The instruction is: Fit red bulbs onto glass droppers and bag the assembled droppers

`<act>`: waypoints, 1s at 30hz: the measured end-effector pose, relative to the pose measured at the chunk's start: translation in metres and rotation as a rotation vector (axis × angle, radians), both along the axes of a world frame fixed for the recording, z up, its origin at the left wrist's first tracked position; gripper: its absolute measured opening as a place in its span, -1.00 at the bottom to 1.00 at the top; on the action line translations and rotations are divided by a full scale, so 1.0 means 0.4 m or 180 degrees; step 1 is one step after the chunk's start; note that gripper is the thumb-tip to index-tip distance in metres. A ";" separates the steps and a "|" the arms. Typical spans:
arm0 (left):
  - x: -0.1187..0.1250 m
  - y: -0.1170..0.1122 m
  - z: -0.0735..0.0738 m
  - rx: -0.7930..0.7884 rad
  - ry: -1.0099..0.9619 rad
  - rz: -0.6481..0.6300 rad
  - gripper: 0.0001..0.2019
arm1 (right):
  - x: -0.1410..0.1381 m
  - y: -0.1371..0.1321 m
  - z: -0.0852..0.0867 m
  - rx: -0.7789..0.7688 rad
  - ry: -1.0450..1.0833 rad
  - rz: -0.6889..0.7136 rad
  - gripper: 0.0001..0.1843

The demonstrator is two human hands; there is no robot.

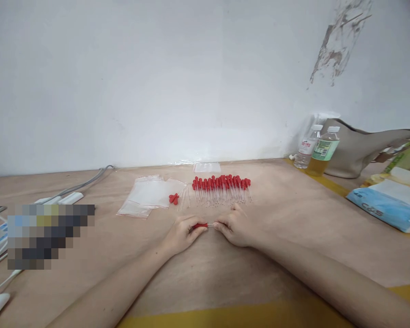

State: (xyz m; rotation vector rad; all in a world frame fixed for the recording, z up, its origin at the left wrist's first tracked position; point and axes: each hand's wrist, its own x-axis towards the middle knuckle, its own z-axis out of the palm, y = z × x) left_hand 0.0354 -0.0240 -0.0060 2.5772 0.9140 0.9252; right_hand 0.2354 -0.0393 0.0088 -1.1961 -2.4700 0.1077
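Observation:
Between the thumb and fingers of my left hand [182,233] is a red rubber bulb [201,225]. My right hand [238,227] pinches a thin clear dropper tube [210,224], whose visible end meets the bulb; how far it goes in I cannot tell. Just beyond my hands lies a row of many droppers [222,184], red bulbs toward the wall and clear tubes toward me. A small pile of loose red bulbs [173,198] sits left of the row, with a few bare clear tubes [183,198] beside it.
Clear plastic bags [145,195] lie left of the loose bulbs, and another bag [207,167] is by the wall. At right stand two bottles [323,152], a grey bag-like container [348,150] and a blue tissue pack [382,205]. Cables [85,184] and a blurred-out object [48,237] are at left.

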 end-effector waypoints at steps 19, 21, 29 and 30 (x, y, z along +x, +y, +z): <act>-0.154 0.179 -0.032 0.0440 0.0127 0.1957 -0.73 | -0.141 0.314 0.020 -0.0821 0.0916 -0.2387 -0.62; -0.152 0.180 -0.030 0.0370 0.0175 0.1869 -0.72 | -0.145 0.320 0.014 -0.0760 0.0852 -0.2470 -0.59; -0.142 0.170 -0.017 0.0258 0.0194 0.1780 -0.71 | -0.152 0.313 0.014 -0.0611 0.0673 -0.2531 -0.56; -0.142 0.170 -0.018 0.0282 0.0187 0.1802 -0.72 | -0.154 0.309 0.016 -0.0601 0.0660 -0.2532 -0.55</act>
